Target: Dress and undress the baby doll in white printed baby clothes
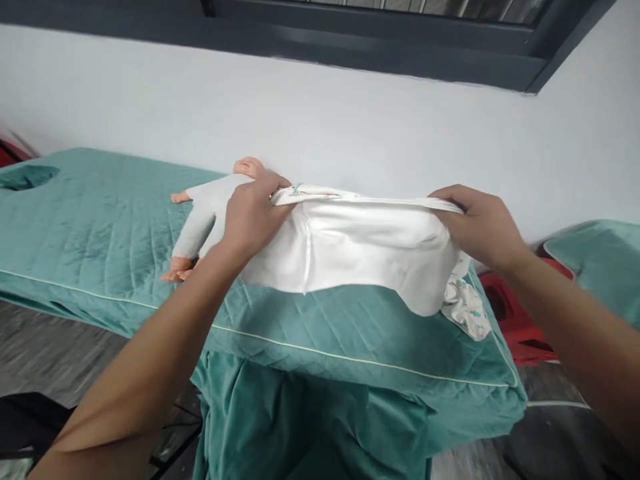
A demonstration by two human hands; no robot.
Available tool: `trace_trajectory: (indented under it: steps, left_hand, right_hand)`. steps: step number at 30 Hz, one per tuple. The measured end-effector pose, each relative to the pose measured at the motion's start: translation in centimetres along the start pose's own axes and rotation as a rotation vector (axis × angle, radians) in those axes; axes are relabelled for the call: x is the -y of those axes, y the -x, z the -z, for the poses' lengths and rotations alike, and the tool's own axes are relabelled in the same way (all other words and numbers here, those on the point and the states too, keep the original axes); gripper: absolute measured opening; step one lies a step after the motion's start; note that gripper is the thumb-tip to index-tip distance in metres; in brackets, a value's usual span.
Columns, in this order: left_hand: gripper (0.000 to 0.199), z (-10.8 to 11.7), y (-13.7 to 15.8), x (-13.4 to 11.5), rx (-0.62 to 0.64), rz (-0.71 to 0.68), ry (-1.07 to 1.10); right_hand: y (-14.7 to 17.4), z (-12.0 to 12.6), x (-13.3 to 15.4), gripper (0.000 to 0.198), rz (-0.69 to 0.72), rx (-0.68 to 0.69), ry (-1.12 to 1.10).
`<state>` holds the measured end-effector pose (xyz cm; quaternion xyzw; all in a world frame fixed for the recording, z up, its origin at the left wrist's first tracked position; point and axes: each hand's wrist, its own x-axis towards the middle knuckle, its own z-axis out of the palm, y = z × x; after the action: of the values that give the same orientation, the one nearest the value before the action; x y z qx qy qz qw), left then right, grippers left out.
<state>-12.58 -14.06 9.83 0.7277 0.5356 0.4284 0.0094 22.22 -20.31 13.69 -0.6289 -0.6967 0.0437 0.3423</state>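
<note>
A white baby garment (370, 247) is stretched sideways between my two hands, its upper edge pulled nearly straight. My left hand (257, 213) is closed on the left end of that edge, where a bit of coloured print shows. At the right end, the fingers of my right hand (475, 220) grip the same edge. Printed white cloth (467, 303) hangs or lies below my right hand; whether it joins the garment I cannot tell. Just left of my left hand, a baby doll (200, 217) in pale clothing lies on its back, partly hidden by that hand.
A green quilted bed (110, 220) with a face hole at its left end stands against the white wall (320, 127). Red stools (520, 320) are at the right, beside another green cushion (605, 260). A dark window frame (350, 40) runs above.
</note>
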Motion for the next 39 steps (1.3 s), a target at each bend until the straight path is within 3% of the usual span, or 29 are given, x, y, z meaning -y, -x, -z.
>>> trace_trajectory:
  steps: [2,4,6,8,11,13,15,17,21,27,33,39]
  left_hand:
    - [0.024,-0.9,-0.6,1.0,0.106,0.059,-0.056]
    - [0.028,-2.7,-1.6,2.6,0.232,0.098,-0.078]
    - [0.033,-5.2,-2.3,4.3,0.364,0.138,-0.137]
    - [0.033,-7.8,-2.1,5.2,0.396,0.152,-0.244]
    - [0.029,-11.4,0.3,4.7,0.388,0.035,-0.387]
    - [0.027,-13.4,2.7,3.7,0.542,-0.029,-0.342]
    - [0.029,-15.1,4.8,3.0,0.636,-0.091,-0.260]
    - [0.030,-16.4,5.9,2.8,0.633,-0.122,-0.263]
    - [0.039,-17.9,5.5,2.8,0.628,-0.047,-0.349]
    - [0.054,-18.2,5.2,1.9,0.536,0.070,-0.422]
    - [0.062,-17.9,5.2,1.8,0.481,0.076,-0.427]
    - [0.066,-19.8,3.5,2.5,0.503,0.120,-0.426]
  right_hand:
    - [-0.6,-0.9,-1.7,0.019,0.003,0.071,0.053]
    - [-1.3,-3.3,-3.7,0.022,0.042,0.139,0.150]
    - [-1.9,-7.1,-5.4,0.026,0.068,0.167,0.293]
    - [-1.7,-11.5,-6.2,0.032,0.040,0.219,0.418]
    - [-0.2,-17.9,-5.0,0.052,0.005,0.241,0.543]
    - [1.3,-21.2,-3.1,0.054,0.041,0.303,0.458]
    - [2.8,-23.6,-1.2,0.054,0.029,0.317,0.335]
    - [3.8,-25.2,0.2,0.053,-0.036,0.292,0.271]
    - [4.6,-25.7,0.2,0.059,-0.211,0.265,0.265]
    - [4.2,-23.8,-3.6,0.073,-0.374,0.193,0.202]
    - [3.2,-23.3,-4.7,0.073,-0.325,0.154,0.129]
    - [0.5,-23.8,-5.7,0.071,-0.283,0.153,0.172]
